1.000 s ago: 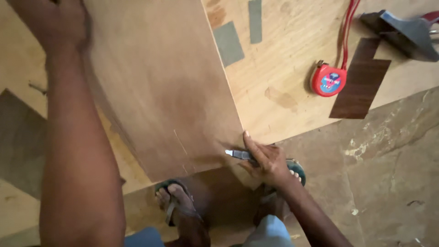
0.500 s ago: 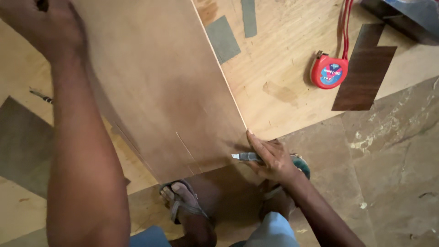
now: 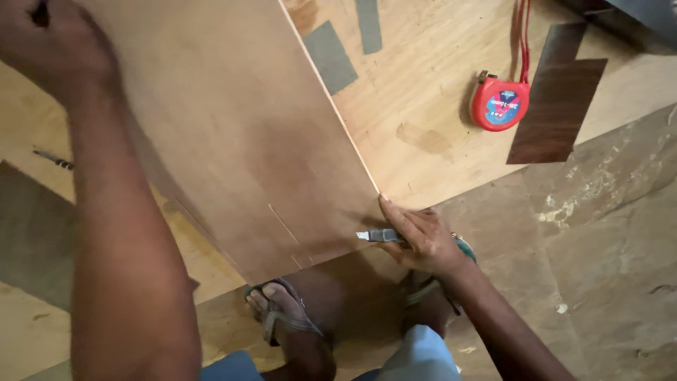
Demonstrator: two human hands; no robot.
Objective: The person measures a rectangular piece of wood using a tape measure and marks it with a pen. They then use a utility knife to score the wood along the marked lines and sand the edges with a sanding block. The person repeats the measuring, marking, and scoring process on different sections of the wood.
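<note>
- Head view, looking down: plywood sheet (image 3: 233,134), thin, flat, reddish-brown face with fine grain, straight pale cut edges; tilted up off the surface beneath, its near corner above the person's feet. A few short pale score lines show near that lower edge.
- Left hand (image 3: 53,46): grip closed on the far upper part of the plywood sheet at the top left of the frame; the forearm runs down the left side.
- Right hand (image 3: 422,238): grip closed around a utility knife (image 3: 379,235); index finger stretched up along the sheet's right edge at its lower corner.
- Utility knife: slim grey metal body, short blade pointing left, tip touching the face of the sheet near its bottom edge.
- Base board (image 3: 423,92): pale yellow-tan plywood lying flat, matte, with small stains and rectangular grey-green patches.
- Tape measure (image 3: 499,104): rounded red case with a blue circular label and a red strap trailing upward; rests on the base board, well apart from the right hand.
- Veneer offcut (image 3: 557,106): dark brown, glossy, rectangular, just beside the tape measure.
- Floor (image 3: 599,233): mottled brown stone, rough and blotched.
- Feet in strapped sandals (image 3: 282,314) stand on the floor below the sheet.
</note>
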